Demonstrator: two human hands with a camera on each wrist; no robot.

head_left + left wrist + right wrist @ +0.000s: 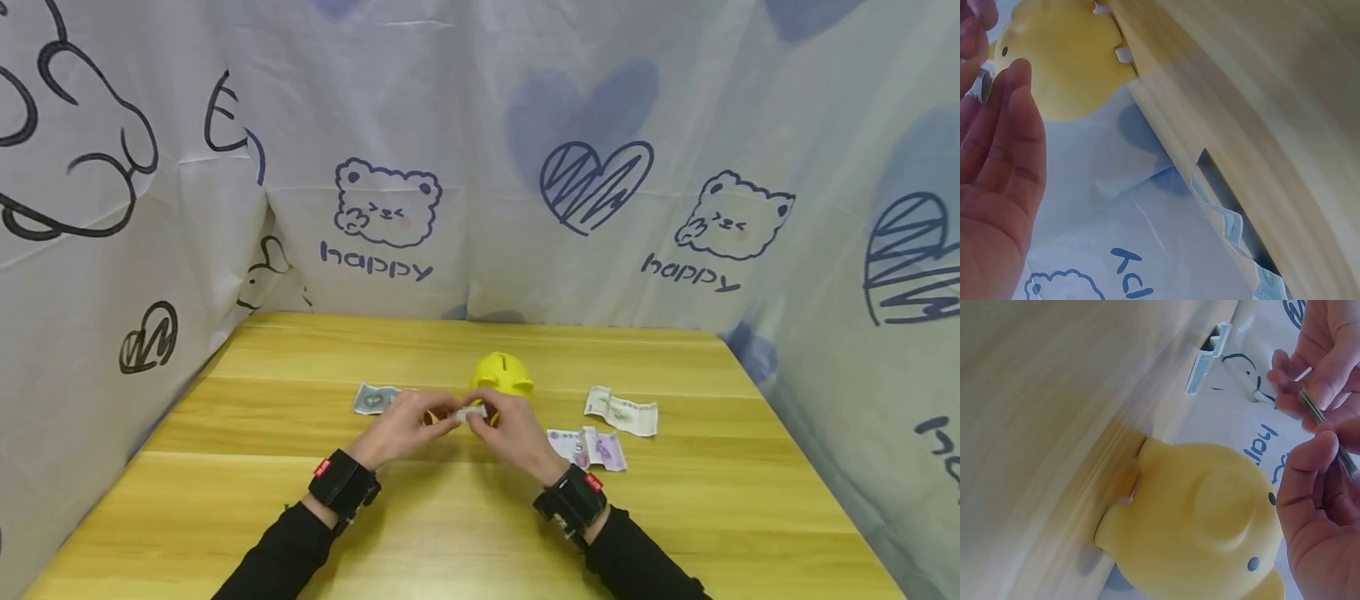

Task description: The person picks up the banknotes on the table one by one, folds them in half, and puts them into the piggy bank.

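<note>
My left hand [405, 427] and right hand [516, 429] meet in front of a yellow piggy bank [501, 373]. Between them is a small, tightly folded banknote [471, 412], each hand pinching part of it with thumb and fingers. The right wrist view shows the note edge-on as a thin layered strip [1314, 407]. From the left wrist, one end of the folded note [985, 87] shows by the fingertips. The piggy bank stands upright on the table, its snout and eyes facing the hands and a dark slot on top.
On the wooden table [465, 533], a creased grey-green banknote [372, 399] lies left of the piggy bank. To the right lie a pale green banknote [622, 412] and, nearer, a purple one [590, 448]. A white printed cloth [480, 250] hangs behind and at both sides.
</note>
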